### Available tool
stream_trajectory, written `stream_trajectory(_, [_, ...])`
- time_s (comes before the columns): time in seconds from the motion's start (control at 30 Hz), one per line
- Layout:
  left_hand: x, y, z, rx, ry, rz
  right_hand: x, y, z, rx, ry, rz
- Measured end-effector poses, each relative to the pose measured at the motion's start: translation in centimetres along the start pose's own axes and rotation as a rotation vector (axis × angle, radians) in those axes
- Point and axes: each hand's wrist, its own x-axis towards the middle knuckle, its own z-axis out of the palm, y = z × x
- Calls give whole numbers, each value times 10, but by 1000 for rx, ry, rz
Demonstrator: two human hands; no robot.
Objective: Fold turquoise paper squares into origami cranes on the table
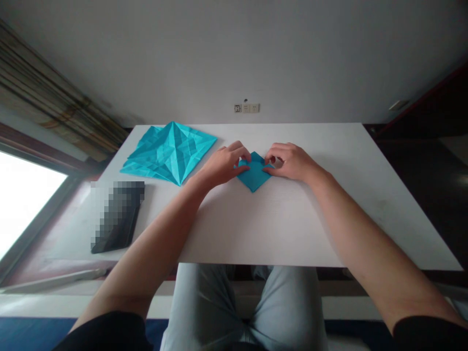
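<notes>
A small folded piece of turquoise paper (254,176) lies on the white table as a diamond, one corner pointing toward me. My left hand (229,160) pinches its left corner, thumb on top and fingers curled behind. At the right corner, my right hand (287,161) grips the paper the same way between thumb and bent fingers. The far corner shows between both hands. To the left, larger creased turquoise sheets (173,153) lie spread in an overlapping stack, apart from the folded piece.
A dark flat object (120,224), partly pixelated, rests on the table's left side. The white table (263,229) ends just above my knees. Wall sockets (246,108) sit beyond its far edge. A curtain (58,92) and window are on the left.
</notes>
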Motion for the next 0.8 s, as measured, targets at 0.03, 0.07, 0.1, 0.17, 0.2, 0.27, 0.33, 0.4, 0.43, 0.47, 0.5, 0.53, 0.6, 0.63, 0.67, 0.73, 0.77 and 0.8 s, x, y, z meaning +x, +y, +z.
stream_trajectory(0.03, [0,-1,1,-18,-25,17,1,-2,1,-13,-9,-14])
stream_trajectory(0.07, [1,-1,2,-34,-36,30,1,-3,2,-23,-16,-25])
stream_trajectory(0.1, [1,-2,3,-45,-39,39,2,-5,3,-30,-23,-32])
stream_trajectory(0.17, [1,-2,4,-50,-45,51,2,-6,6,-30,-33,-38])
stream_trajectory(0.2, [0,-2,4,-50,-53,54,2,-6,7,-26,-38,-37])
stream_trajectory(0.27, [-1,-1,3,-56,-71,51,1,-4,8,-12,-49,-29])
stream_trajectory(0.33, [-2,0,0,-73,-87,44,0,-2,9,21,-56,-20])
stream_trajectory(0.4, [-3,1,-3,-95,-102,40,-1,0,9,64,-60,-20])
stream_trajectory(0.43, [-3,1,-4,-106,-107,38,-2,1,9,82,-62,-23])
stream_trajectory(0.47, [-4,1,-6,-117,-108,37,-2,2,9,95,-64,-25])
stream_trajectory(0.5, [-4,1,-7,-128,-108,37,-3,2,8,103,-66,-27])
stream_trajectory(0.53, [-3,1,-8,-138,-105,38,-3,3,8,107,-68,-28])
stream_trajectory(0.6, [-3,1,-10,-152,-101,43,-3,3,8,108,-70,-28])
stream_trajectory(0.63, [-3,1,-10,-157,-99,46,-3,3,8,110,-71,-29])
stream_trajectory(0.67, [-3,1,-11,-158,-99,49,-3,3,8,113,-71,-30])
stream_trajectory(0.73, [-2,1,-11,-160,-102,54,-3,2,9,124,-63,-31])
stream_trajectory(0.77, [-2,0,-11,-161,-104,56,-3,2,9,125,-55,-32])
stream_trajectory(0.8, [-2,0,-11,-162,-106,56,-2,2,9,122,-45,-34])
